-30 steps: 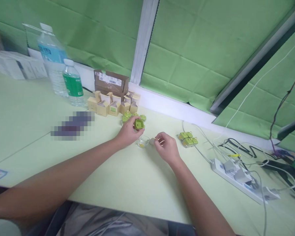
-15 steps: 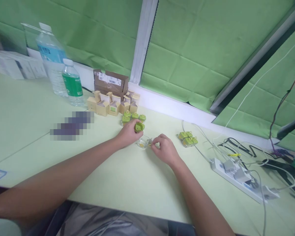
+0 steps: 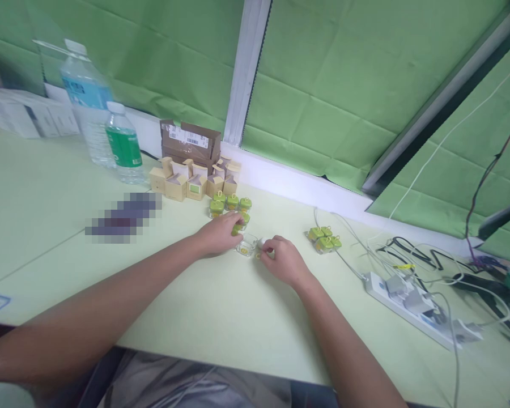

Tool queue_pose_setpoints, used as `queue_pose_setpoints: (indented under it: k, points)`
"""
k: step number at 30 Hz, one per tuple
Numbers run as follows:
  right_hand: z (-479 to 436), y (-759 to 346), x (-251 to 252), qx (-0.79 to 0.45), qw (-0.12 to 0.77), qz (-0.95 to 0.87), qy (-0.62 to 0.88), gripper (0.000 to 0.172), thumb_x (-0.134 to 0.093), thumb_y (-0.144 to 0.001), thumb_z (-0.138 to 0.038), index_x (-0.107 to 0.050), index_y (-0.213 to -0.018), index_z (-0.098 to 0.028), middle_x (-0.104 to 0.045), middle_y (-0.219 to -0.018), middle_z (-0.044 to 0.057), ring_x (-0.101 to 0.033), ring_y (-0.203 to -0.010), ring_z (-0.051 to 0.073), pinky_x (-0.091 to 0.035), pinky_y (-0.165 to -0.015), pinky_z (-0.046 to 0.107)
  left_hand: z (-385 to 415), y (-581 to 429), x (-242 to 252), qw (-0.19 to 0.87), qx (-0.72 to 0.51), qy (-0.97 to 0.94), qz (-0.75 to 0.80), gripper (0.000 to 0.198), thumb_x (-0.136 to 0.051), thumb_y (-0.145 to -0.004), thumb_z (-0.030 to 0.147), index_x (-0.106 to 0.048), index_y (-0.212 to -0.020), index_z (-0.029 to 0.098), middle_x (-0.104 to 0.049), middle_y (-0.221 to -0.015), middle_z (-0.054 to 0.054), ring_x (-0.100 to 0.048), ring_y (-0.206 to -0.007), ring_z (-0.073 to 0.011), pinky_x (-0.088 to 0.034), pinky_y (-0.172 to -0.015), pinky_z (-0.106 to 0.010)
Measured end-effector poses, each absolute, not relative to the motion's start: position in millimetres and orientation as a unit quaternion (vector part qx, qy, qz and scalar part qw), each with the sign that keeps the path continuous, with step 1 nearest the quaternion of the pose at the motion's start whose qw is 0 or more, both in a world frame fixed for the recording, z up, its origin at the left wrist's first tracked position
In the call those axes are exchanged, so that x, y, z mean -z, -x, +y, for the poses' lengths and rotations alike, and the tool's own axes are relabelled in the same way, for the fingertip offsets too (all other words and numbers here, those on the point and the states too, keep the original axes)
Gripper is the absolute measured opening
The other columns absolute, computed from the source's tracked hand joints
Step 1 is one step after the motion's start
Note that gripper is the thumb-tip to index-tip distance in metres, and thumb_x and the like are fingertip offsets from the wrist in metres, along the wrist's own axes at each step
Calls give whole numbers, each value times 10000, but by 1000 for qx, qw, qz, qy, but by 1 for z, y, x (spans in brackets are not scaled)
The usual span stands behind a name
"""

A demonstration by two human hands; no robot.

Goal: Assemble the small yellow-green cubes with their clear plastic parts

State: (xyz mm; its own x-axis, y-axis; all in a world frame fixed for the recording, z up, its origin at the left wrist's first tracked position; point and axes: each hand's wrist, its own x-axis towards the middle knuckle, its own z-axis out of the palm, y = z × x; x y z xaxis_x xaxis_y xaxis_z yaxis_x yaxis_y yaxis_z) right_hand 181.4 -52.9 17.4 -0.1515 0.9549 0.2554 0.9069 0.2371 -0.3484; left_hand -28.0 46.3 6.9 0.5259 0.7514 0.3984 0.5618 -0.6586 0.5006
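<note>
My left hand (image 3: 221, 232) is closed around a green lid (image 3: 237, 230), mostly hidden by the fingers, just left of a small clear open box (image 3: 247, 243). That box sits on the table with a yellow-orange mark in it. On its right, my right hand (image 3: 283, 258) has thumb and forefinger curled together at a small white piece (image 3: 262, 242). A small yellowish loop (image 3: 258, 256) shows under those fingertips. Behind my left hand stand several clear boxes with green lids and loops (image 3: 232, 202); one more green-lidded box (image 3: 245, 219) is partly covered by the hand.
Several green-lidded boxes (image 3: 324, 239) stand to the right, beside cables and a white power strip (image 3: 408, 309). Small opened cartons (image 3: 176, 187) and a brown cardboard box (image 3: 190, 141) are at the back. Two water bottles (image 3: 125, 144) (image 3: 87, 102) stand at the left.
My left hand has turned and moved slightly down and left, bringing the green lid lower. The green-lidded box behind it shows more now. My right hand has barely shifted, and more of the white piece shows.
</note>
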Motion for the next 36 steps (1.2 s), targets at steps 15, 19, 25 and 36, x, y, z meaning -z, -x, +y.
queue_pose_setpoints:
  k: [15,19,25,36]
  points:
    - [-53,-181,-17,-51,184,-761,620,102,-588,-834,-165,-616,-744,-205,-636,-780,18,-558,-711,150,-325,-624,239,39,29,-21,84,-271,-863,417,167,-460,-885,256,-597,-975,220,-664,-987,-64,-637,-850,-259,-458,-700,-339]
    - [-53,-180,-20,-57,154,-762,627,111,-575,-831,-158,-601,-731,-200,-641,-758,15,-534,-683,142,-297,-601,236,41,27,-14,113,-290,-854,417,302,-469,-911,325,-611,-1151,209,-605,-1256,-93,-646,-1029,-282,-511,-868,-387]
    - [-54,-180,-20,-54,165,-759,627,112,-567,-832,-163,-602,-734,-205,-637,-719,2,-510,-636,134,-280,-584,238,47,23,-5,136,-304,-858,391,396,-492,-909,325,-637,-1262,224,-529,-1469,-70,-545,-1292,-312,-421,-1112,-458]
    - [-52,-181,-18,-42,240,-760,603,131,-548,-867,-167,-666,-843,-218,-654,-738,-4,-567,-653,147,-379,-635,248,53,21,-6,144,-340,-850,375,380,-511,-898,279,-684,-1227,204,-628,-1366,-83,-578,-1270,-299,-460,-1095,-473]
